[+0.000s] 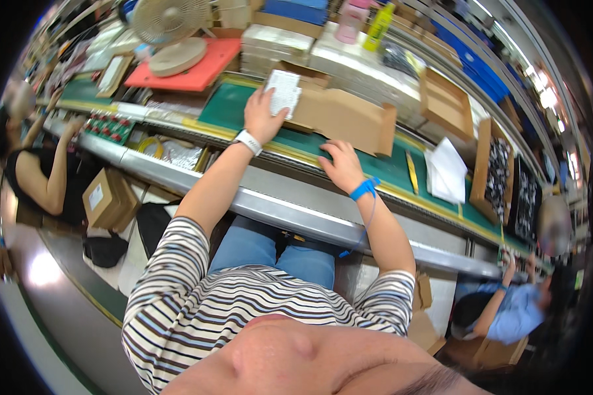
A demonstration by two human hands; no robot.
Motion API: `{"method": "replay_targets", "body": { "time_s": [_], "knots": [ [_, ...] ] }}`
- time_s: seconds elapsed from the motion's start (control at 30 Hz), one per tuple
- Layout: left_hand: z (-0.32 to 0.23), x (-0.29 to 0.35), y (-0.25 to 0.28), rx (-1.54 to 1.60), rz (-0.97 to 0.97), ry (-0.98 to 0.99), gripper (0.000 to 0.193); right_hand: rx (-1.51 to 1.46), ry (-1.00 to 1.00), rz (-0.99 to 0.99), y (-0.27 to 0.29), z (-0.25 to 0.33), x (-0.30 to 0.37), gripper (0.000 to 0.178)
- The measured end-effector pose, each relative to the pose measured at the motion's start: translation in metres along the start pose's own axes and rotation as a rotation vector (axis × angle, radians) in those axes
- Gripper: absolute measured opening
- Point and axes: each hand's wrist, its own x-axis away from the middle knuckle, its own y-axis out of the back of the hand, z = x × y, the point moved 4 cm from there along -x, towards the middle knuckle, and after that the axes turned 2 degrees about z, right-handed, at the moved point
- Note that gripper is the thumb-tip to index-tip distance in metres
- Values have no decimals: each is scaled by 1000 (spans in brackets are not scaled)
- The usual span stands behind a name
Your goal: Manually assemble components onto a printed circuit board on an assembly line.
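My left hand [263, 117], with a pale band at its wrist, grips a flat white rectangular piece with rows of small marks [284, 92]. It holds the piece over the left part of an open cardboard box [349, 117]; what the piece is, I cannot make out. The box's brown flap is folded out to the right. My right hand [341, 164], a blue strap with a thin cord around its wrist, lies just in front of the box's near edge. Its fingers are spread and nothing shows in them.
A yellow-handled tool [412, 172] and white sheets [447, 171] lie on the green bench to the right, before a carton of dark parts [497, 172]. A fan [178, 56] stands on a red board [211, 69] at the far left. People work on both sides.
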Motion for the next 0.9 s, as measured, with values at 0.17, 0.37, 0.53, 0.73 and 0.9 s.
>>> {"method": "replay_targets", "body": {
  "time_s": [0.17, 0.37, 0.53, 0.73, 0.9],
  "knots": [
    [-9, 4, 22, -55, -55, 93, 62, -37, 3, -5, -1, 4, -5, 27],
    [38, 0, 83, -46, -94, 6, 60, -92, -21, -27, -2, -7, -7, 23],
    [197, 3, 218, -525, -195, 32, 51, -92, -86, -97, -3, -6, -8, 18],
    [391, 63, 343, -1043, 14, 842, 43, -121, -136, -153, -3, -1, -10, 14],
    [415, 54, 330, -924, 264, 940, 36, -283, -303, -210, -3, -24, -1, 13]
  ]
}}
